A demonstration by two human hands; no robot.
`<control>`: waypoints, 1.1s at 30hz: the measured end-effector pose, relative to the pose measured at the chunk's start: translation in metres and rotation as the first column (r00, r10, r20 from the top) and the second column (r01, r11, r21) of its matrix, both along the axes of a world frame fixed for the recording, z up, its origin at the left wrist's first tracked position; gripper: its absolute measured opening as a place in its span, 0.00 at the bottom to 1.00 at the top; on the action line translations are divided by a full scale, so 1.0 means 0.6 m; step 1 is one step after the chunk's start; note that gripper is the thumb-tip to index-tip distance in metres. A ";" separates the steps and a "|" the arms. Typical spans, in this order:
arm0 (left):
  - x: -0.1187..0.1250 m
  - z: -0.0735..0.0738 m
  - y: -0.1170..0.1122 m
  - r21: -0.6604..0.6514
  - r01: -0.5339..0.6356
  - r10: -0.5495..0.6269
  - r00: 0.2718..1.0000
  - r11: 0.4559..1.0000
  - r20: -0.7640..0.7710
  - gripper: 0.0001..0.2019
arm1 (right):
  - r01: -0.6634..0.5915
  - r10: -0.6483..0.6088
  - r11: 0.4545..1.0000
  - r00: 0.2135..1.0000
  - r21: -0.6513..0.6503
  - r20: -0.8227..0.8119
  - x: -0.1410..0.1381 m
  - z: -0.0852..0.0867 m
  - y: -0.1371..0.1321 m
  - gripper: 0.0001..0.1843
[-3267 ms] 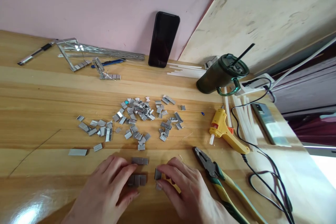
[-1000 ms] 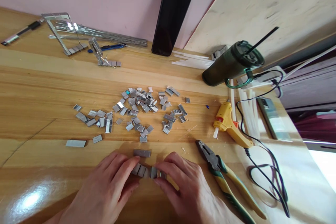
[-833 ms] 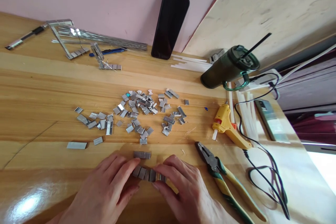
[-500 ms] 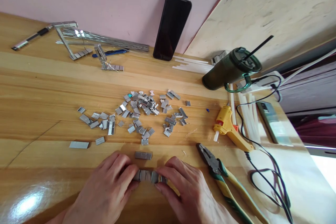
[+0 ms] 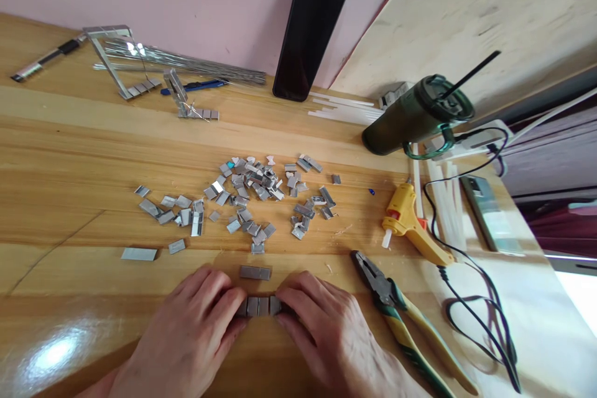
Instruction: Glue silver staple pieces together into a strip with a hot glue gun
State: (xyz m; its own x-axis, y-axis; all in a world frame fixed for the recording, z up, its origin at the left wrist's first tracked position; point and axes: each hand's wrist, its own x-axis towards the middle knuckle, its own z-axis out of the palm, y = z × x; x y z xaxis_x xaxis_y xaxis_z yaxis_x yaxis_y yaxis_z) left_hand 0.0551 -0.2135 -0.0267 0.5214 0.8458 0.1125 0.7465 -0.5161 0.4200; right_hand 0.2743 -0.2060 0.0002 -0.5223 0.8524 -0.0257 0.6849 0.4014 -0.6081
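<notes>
I have both hands low on the tabletop point(image 5: 69, 155), squeezing a short row of metal pieces point(image 5: 259, 306) from either end. My left hand point(image 5: 186, 336) has its fingers point(image 5: 228, 305) pressed against the row's left end, my right hand point(image 5: 336, 339) has its fingers point(image 5: 289, 301) against the right end; the fingers of both are drawn together and clamped on the row, which lies flat near the front edge between them.

The risk I see is buckling: the row is only loose segments butted side by side, and if I push unevenly the middle could pop up or fan out of line. A sideways slip of either hand could also knock the separate metal strip point(image 5: 255, 272) lying just beyond the row, or drag it into the scattered pile of metal pieces point(image 5: 252, 199) further back.

The pliers point(image 5: 396, 308) lie just beside my right hand, jaws pointing toward the row, so a wide wrist movement could bump them. The glue gun point(image 5: 410, 227) and its black cord point(image 5: 471, 311) sit further right, well apart, and matter less.
</notes>
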 end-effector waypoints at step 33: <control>-0.003 0.004 0.010 0.046 -0.002 -0.001 0.997 0.999 0.080 0.07 | 0.072 -0.074 0.997 0.995 0.036 0.067 -0.002 -0.001 0.002 0.07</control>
